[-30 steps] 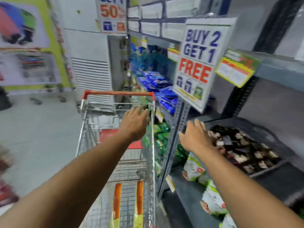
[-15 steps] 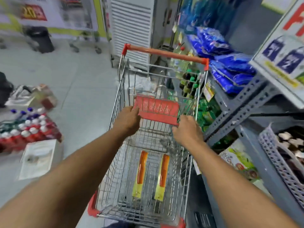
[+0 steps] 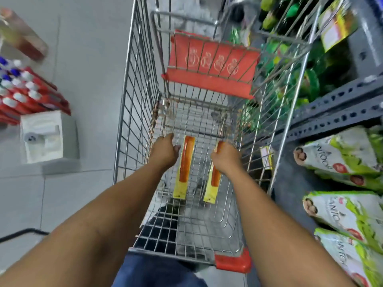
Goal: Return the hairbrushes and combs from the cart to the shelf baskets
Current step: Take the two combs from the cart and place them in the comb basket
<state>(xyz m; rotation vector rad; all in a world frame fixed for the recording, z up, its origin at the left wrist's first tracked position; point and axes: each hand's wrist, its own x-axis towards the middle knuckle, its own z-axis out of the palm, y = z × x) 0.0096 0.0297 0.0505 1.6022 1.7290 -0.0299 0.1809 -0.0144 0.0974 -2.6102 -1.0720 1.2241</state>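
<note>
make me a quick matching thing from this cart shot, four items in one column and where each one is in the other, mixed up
Items:
1. left hand
2. right hand
3. red seat flap
4. white box

Places:
A. on the floor, left of the cart
B. at the cart's far end, above the packs
C. over the top of the right yellow pack
D. just left of the left yellow pack

Pairs: 1-D, 2-C, 3-B, 4-A
</note>
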